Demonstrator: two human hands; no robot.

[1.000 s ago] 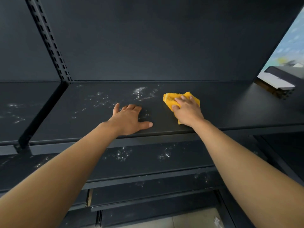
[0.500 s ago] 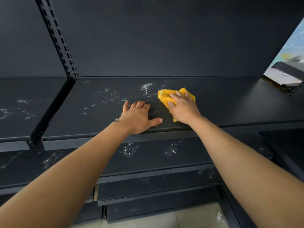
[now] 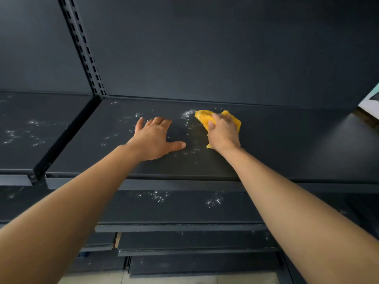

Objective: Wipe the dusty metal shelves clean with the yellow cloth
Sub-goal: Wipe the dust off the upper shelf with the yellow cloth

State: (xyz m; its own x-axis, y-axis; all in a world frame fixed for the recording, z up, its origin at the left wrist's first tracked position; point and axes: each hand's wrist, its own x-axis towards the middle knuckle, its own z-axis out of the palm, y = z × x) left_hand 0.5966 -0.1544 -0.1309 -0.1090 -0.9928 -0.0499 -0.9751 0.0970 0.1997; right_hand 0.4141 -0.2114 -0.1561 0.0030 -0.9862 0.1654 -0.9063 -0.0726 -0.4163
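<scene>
I'm resting my left hand (image 3: 155, 138) flat on the shelf (image 3: 287, 144), fingers spread and holding nothing, probably to brace myself for the deep reach. My right hand (image 3: 224, 134) is pressing the cloth (image 3: 202, 117) down near the shelf's back, fingers lying nearly flat over it rather than clenching, its edge meeting the dust (image 3: 187, 114) just left.
</scene>
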